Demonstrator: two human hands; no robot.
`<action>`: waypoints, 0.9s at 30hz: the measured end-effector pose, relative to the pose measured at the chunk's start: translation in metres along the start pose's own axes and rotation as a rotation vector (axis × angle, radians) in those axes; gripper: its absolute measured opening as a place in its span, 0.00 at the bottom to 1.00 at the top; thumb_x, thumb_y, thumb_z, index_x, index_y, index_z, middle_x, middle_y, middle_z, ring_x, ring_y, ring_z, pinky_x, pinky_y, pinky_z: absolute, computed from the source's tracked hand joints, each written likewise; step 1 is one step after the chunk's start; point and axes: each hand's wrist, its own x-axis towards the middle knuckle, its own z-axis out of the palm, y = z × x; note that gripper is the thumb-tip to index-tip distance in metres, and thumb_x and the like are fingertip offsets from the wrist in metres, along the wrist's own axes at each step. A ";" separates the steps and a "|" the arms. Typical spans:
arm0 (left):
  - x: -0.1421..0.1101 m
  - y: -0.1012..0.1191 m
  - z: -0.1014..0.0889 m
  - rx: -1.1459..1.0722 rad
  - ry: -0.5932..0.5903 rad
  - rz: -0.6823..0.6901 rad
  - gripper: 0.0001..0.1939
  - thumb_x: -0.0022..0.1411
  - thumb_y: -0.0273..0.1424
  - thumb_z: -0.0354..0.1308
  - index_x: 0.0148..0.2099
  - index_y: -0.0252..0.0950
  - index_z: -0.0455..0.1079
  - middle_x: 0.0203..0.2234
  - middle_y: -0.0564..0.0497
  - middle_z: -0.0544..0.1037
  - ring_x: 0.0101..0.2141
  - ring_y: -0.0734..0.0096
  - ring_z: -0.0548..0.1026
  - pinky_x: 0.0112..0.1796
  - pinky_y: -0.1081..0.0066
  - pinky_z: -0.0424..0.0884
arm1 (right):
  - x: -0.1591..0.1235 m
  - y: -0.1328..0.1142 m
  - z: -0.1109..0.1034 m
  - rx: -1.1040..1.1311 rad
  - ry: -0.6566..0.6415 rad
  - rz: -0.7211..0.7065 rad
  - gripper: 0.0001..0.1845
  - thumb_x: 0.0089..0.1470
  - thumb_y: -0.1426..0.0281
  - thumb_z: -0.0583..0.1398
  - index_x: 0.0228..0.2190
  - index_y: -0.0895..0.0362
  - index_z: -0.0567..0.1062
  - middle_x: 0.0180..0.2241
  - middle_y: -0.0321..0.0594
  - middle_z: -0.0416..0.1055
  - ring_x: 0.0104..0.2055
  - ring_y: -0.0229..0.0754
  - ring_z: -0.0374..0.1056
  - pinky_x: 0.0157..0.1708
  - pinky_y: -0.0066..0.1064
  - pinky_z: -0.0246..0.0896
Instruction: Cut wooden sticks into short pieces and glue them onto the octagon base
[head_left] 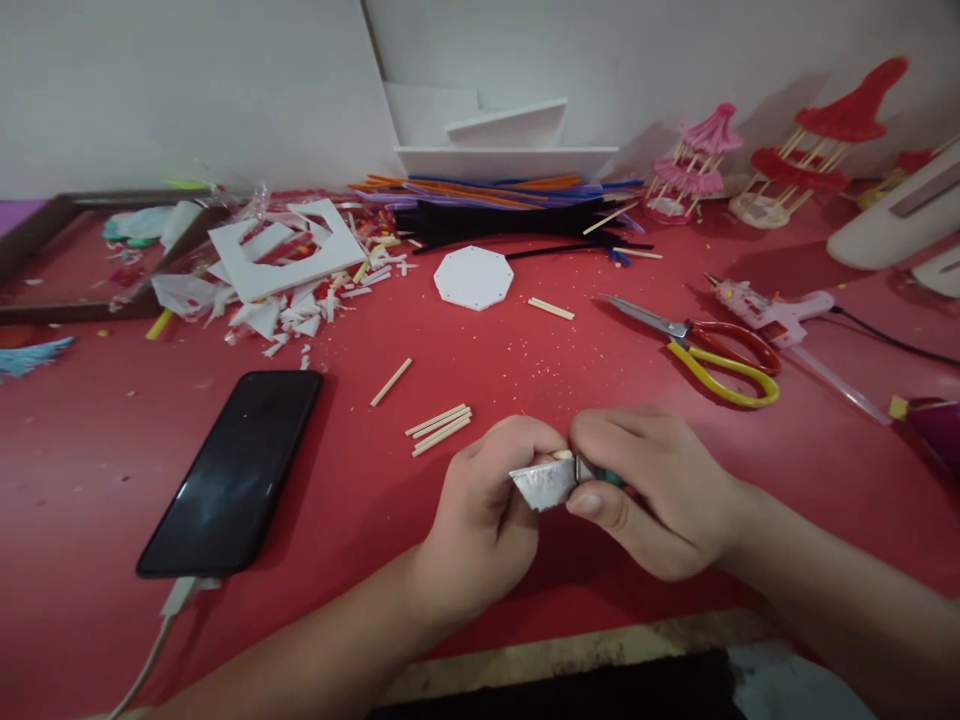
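Observation:
Near the front of the red table, my right hand (656, 490) is closed around a knife with a broad silver blade (544, 485); a bit of its green handle (611, 478) shows between the fingers. Just left of it, my left hand (491, 500) is closed, with the pale end of a wooden stick (562, 455) showing behind the blade. The rest of that stick is hidden by my fingers. Beyond my left hand lie several short wooden sticks (439, 430) and a single stick (391, 382). A white octagonal board (474, 277) with small holes lies farther back.
A black phone (232, 470) with a cable lies at left. Foam scraps (292, 260) are heaped behind it. Scissors (690, 345) and a pink glue gun (776, 310) lie at right. Pink (694, 165) and red (821, 150) stick models stand at the back, beside pipe cleaners (510, 195).

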 end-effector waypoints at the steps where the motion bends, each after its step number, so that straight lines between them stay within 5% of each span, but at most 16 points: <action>1: 0.000 0.000 0.000 0.002 0.001 0.010 0.11 0.59 0.15 0.49 0.35 0.38 0.61 0.27 0.55 0.69 0.27 0.76 0.67 0.30 0.75 0.64 | 0.000 -0.001 0.000 -0.009 0.004 -0.001 0.20 0.63 0.56 0.49 0.26 0.55 0.55 0.22 0.29 0.52 0.22 0.32 0.47 0.23 0.29 0.39; 10: -0.004 0.004 -0.003 0.024 -0.019 0.072 0.11 0.63 0.17 0.47 0.34 0.38 0.60 0.26 0.53 0.69 0.26 0.74 0.66 0.29 0.72 0.65 | 0.000 0.008 -0.011 -0.156 0.045 0.030 0.20 0.63 0.56 0.48 0.24 0.55 0.58 0.20 0.31 0.55 0.21 0.33 0.49 0.22 0.29 0.41; 15: -0.007 0.006 -0.007 0.052 0.065 0.015 0.12 0.70 0.22 0.43 0.35 0.38 0.61 0.22 0.55 0.64 0.23 0.75 0.62 0.26 0.73 0.62 | 0.000 0.026 -0.027 -0.208 0.293 0.164 0.19 0.65 0.61 0.49 0.23 0.54 0.57 0.18 0.29 0.51 0.20 0.32 0.48 0.21 0.28 0.42; 21: 0.002 0.000 -0.002 0.075 0.090 -0.060 0.11 0.69 0.22 0.45 0.36 0.38 0.64 0.25 0.53 0.71 0.26 0.75 0.68 0.30 0.73 0.66 | 0.007 0.008 -0.005 -0.071 0.160 0.007 0.15 0.63 0.62 0.51 0.26 0.55 0.59 0.20 0.29 0.53 0.21 0.31 0.49 0.22 0.26 0.42; 27: 0.004 -0.004 0.000 0.055 0.079 -0.022 0.14 0.59 0.13 0.47 0.35 0.38 0.65 0.27 0.54 0.71 0.28 0.75 0.69 0.31 0.74 0.65 | 0.006 0.003 0.003 -0.067 0.048 0.012 0.18 0.63 0.58 0.49 0.25 0.55 0.56 0.21 0.29 0.53 0.22 0.32 0.47 0.23 0.29 0.39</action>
